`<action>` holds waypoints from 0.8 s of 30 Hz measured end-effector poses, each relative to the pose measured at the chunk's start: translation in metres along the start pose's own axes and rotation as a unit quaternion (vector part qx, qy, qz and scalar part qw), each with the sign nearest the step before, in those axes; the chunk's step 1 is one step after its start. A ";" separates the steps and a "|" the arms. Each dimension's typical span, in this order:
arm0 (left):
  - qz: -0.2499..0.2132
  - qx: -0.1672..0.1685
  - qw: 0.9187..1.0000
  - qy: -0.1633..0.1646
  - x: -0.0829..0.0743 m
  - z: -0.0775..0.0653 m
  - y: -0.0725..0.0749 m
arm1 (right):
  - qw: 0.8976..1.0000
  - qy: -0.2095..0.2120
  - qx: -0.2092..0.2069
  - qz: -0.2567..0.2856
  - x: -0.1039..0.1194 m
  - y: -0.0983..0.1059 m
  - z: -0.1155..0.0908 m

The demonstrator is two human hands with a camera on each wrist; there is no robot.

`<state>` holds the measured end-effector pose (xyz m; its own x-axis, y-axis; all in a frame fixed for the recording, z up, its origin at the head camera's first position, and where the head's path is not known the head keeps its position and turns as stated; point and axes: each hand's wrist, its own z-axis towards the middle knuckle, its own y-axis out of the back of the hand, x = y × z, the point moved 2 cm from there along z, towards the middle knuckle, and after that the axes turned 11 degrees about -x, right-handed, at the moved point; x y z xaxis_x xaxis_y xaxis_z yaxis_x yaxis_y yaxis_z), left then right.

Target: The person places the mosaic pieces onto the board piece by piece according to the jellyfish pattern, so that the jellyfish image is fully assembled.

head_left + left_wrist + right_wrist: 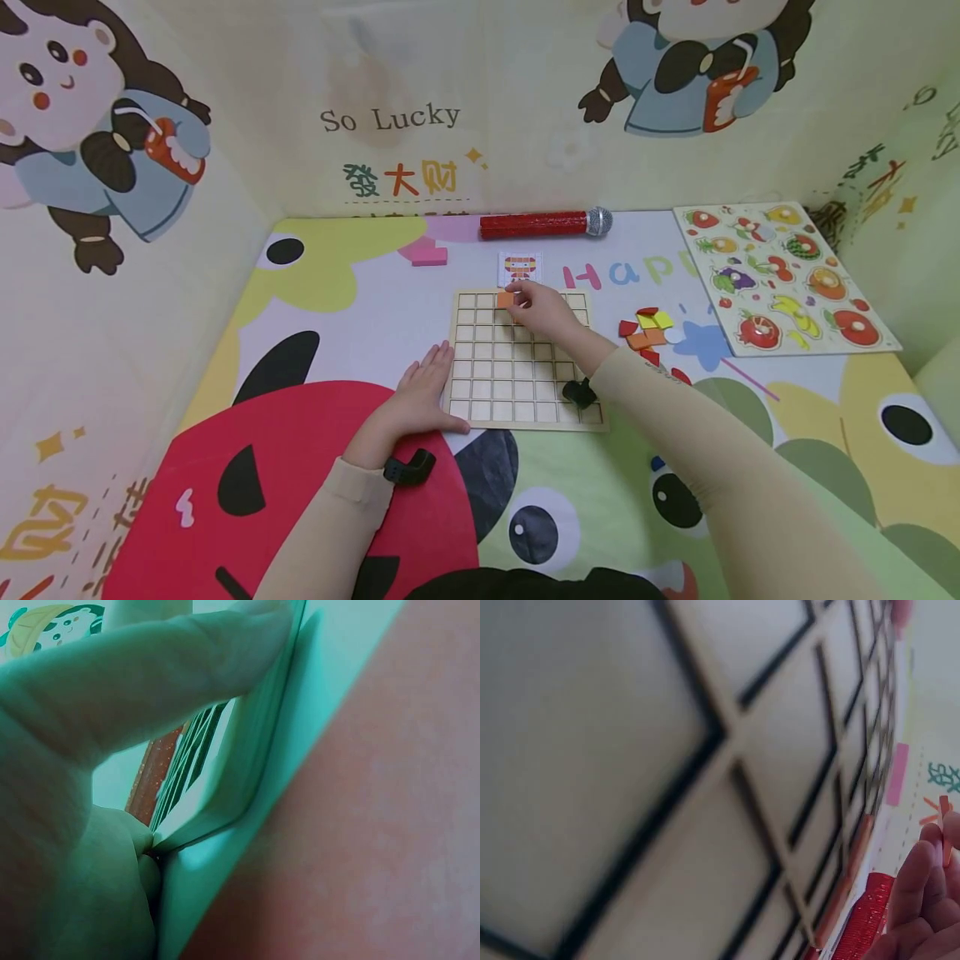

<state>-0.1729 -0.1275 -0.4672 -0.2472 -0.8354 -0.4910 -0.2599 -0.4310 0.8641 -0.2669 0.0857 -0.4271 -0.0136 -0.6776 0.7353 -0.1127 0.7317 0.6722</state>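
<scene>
A pale wooden grid board (491, 400) lies on the printed table cover. My right hand (542, 310) reaches over its far rows and pinches a small orange tile (945, 825) between thumb and fingers. Along the board's far row, an orange strip (847, 889) shows in the right wrist view. My left hand (423, 392) rests at the board's left side with its fingers straight, the thumb at the near left corner. In the left wrist view the thumb (150, 682) crosses in front of the board's edge (217, 795).
A small pattern card (521, 267) lies just beyond the board, with a red microphone (534, 225) behind it. Several red, yellow and orange tiles (647, 339) lie loose to the right. A fruit picture board (787, 279) is at the far right.
</scene>
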 end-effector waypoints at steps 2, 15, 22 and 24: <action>0.001 0.001 1.000 0.000 0.000 0.000 0.000 | 1.000 0.007 0.010 -0.027 -0.001 -0.004 0.001; -0.001 0.002 1.000 0.003 0.000 0.001 0.000 | 0.986 0.038 0.003 -0.164 -0.007 -0.011 0.007; -0.006 0.002 1.000 0.006 -0.001 0.000 0.001 | 0.978 0.042 -0.003 -0.202 -0.006 -0.014 0.007; -0.007 0.002 1.000 0.007 -0.001 0.000 0.002 | 0.978 0.040 -0.003 -0.204 -0.006 -0.014 0.007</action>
<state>-0.1727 -0.1277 -0.4651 -0.2313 -0.8337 -0.5015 -0.2677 -0.4410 0.8566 -0.2718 0.0792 -0.4419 0.1099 -0.9054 0.4102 -0.0875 0.4023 0.9113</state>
